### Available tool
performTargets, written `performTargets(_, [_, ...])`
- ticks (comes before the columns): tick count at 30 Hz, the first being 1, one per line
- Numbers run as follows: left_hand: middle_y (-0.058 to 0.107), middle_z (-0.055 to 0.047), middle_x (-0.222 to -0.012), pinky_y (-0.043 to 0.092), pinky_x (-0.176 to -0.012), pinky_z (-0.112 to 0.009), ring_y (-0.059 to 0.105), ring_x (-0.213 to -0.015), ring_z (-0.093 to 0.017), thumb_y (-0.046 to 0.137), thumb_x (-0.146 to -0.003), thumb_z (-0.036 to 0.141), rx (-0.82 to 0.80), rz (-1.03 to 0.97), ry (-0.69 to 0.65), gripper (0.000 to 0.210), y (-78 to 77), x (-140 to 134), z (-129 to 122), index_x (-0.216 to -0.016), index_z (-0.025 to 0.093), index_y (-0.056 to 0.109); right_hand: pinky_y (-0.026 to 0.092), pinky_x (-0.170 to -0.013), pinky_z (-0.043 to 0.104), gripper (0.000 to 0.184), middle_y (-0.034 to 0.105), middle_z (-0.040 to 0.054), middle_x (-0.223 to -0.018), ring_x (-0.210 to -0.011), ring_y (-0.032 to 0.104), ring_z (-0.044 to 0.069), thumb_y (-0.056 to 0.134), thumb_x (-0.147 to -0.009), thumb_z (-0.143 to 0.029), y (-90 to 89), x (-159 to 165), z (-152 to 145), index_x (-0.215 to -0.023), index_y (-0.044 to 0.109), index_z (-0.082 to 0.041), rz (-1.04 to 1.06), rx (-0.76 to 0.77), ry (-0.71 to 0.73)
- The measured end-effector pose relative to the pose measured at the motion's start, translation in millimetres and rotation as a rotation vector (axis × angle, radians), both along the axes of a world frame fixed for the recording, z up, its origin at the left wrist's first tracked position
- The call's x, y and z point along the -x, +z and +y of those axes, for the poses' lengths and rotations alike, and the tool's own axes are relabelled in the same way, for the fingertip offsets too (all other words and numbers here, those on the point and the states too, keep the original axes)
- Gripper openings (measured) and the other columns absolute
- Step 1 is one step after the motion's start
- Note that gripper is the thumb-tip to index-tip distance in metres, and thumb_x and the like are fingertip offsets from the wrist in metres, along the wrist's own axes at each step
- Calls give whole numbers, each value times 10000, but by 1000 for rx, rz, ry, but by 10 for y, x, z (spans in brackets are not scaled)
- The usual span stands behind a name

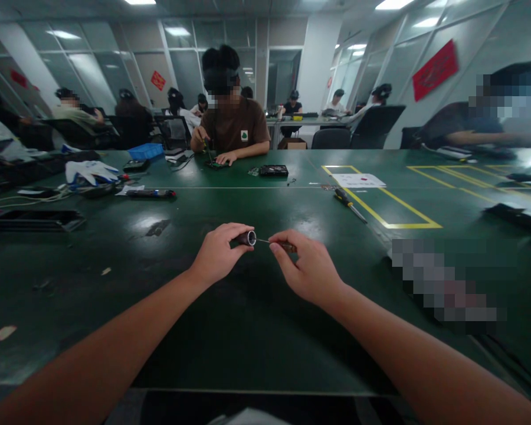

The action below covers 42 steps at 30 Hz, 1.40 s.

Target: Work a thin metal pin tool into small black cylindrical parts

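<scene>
My left hand is closed around a short dark cylinder whose bright, ring-shaped open end faces right. My right hand pinches a small screwdriver by its brownish handle. The screwdriver's thin metal shaft points left, with its tip at or just inside the cylinder's mouth; which of the two I cannot tell. Both hands are above the dark green table. Fingers and palm hide much of the cylinder and the handle.
A black-and-yellow screwdriver lies beyond my right hand, near a white paper and yellow tape outlines. White gloves and a dark tool lie at left. Across the table, a person works by a black box.
</scene>
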<state>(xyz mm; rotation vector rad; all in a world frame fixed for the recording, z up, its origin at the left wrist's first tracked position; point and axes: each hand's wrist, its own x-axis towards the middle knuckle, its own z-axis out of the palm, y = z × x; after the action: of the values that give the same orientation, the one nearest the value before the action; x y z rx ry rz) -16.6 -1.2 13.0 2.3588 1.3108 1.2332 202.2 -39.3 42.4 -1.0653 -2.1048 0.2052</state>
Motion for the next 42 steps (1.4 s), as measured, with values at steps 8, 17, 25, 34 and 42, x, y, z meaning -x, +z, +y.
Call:
performTargets(8, [763,-65,-1131,558,-961,-387,708,-1048,-225,791,-807,154,17,-31,14,341,18,-14,-22,-1143,186,739,512,-802,378,186,735,108,-976,-888,657,239,519,-983,-188,-13,43,-83,-1087,672,-166,-88,-127,146])
performTargets(17, [748,-70,-1209,532,-1032,-414,684,-1128,-229,784,-813,127,22,46,0,392,-4,26,21,-1195,194,731,562,-719,367,243,719,57,-795,-725,690,203,582,-953,-391,-79,-59,227,-971,671,-166,604,480,4])
performTargets(25, [738,-64,-1231,528,-1045,-412,684,-1134,-225,763,-844,155,92,0,-9,383,-4,37,48,-1222,199,717,497,-736,329,148,741,46,-868,-788,688,196,560,-972,-242,25,-9,-21,-989,700,-195,157,33,-13])
performTargets(34, [745,-66,-1207,534,-1027,-405,688,-1112,-223,777,-829,147,92,-5,-12,398,-6,19,26,-1220,196,720,492,-699,323,152,739,48,-853,-761,690,199,551,-973,-235,0,-25,6,-997,693,-188,84,-8,-11])
performTargets(42, [742,-60,-1222,518,-1040,-425,670,-1143,-229,759,-843,152,79,60,-42,403,-24,56,46,-1238,215,714,520,-756,354,175,746,54,-865,-802,702,211,565,-966,-312,-76,-11,121,-1000,696,-200,296,240,-20])
